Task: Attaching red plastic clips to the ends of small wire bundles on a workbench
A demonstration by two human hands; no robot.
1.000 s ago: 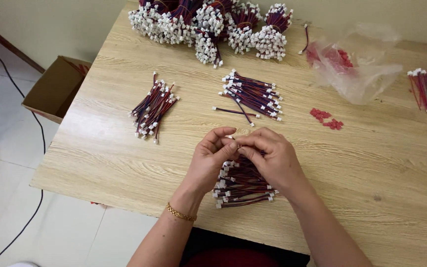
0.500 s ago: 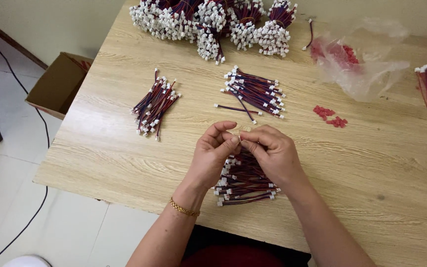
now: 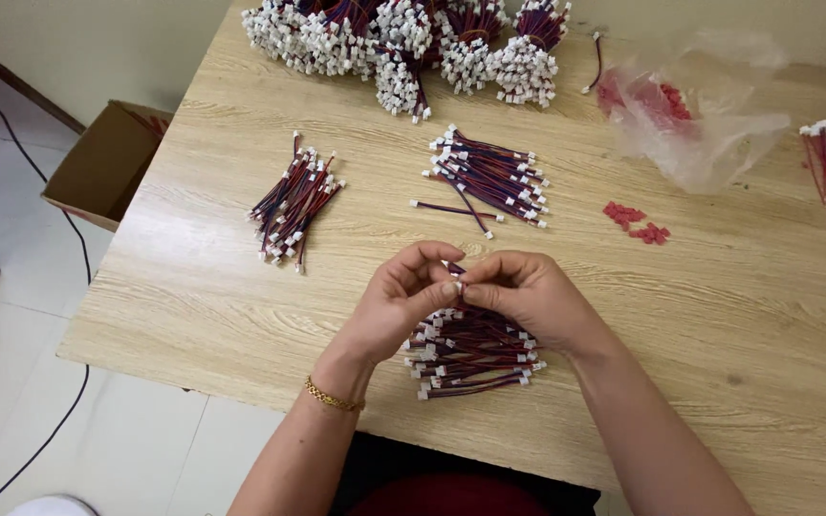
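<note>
On my far left a black cable (image 3: pixel 21 143) runs over the pale tiled floor (image 3: pixel 11 382), and an open cardboard box (image 3: pixel 107 162) stands beside the table edge. I sit at a light wooden table (image 3: pixel 719 315). On it, from left, lies a small bundle of red and dark wires (image 3: pixel 295 198), then another bundle (image 3: pixel 489 177), with big bunches of white connectors (image 3: pixel 403 38) behind. My left hand (image 3: pixel 399 301) and right hand (image 3: pixel 528 296) meet above the near pile of wires (image 3: pixel 470 349), fingertips pinched together on one small wire piece (image 3: pixel 455 280). Further right are red small parts (image 3: pixel 638 222) and a clear plastic bag (image 3: pixel 709 115)
</note>
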